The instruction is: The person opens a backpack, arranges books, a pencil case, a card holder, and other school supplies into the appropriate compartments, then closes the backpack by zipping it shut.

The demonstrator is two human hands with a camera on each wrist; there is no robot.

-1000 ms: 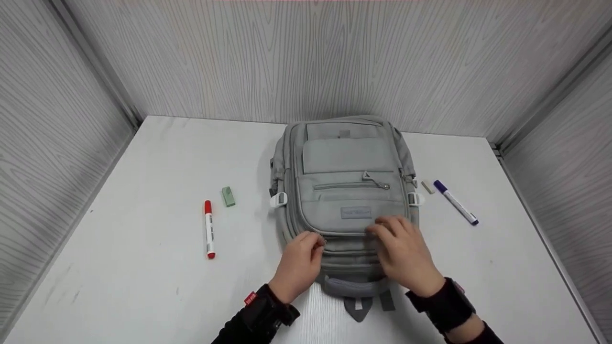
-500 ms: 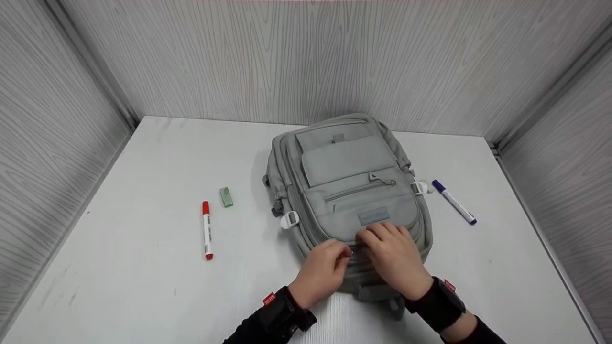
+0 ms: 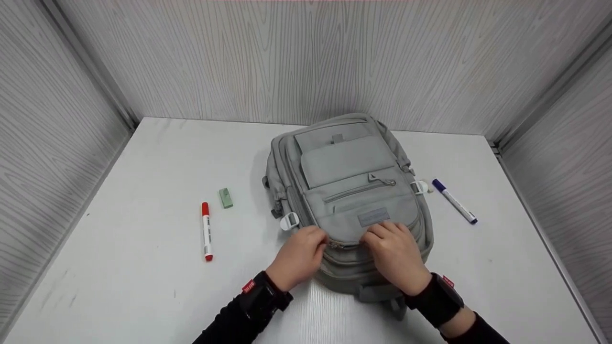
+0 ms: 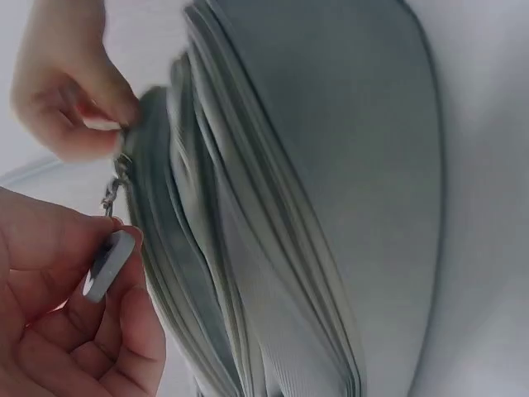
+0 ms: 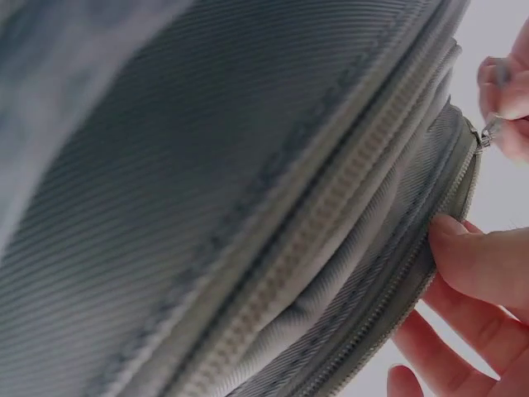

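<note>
A grey backpack (image 3: 349, 162) lies at a slant on the white table, its front pockets facing up and its carry handle (image 3: 377, 293) toward the person. My left hand (image 3: 297, 253) is at the curved edge of the front pocket. In the left wrist view its thumb and fingers pinch a grey zipper pull (image 4: 109, 265), linked to the metal slider by a short chain. My right hand (image 3: 397, 255) pinches the pocket's edge a little to the right, as the right wrist view shows. Zipper teeth (image 5: 355, 335) run along that edge.
Left of the backpack lie a red-capped marker (image 3: 207, 231) and a green eraser (image 3: 225, 198). On the right lies a blue-capped marker (image 3: 454, 201). Beside the right white buckle (image 3: 420, 187) a small pale piece shows partly. Wood-grain panels (image 3: 306, 62) enclose the table's back and sides.
The backpack has turned, its near end swinging right. My left hand first moved right with it, then back left along the zipper. My right hand stays near the pocket edge.
</note>
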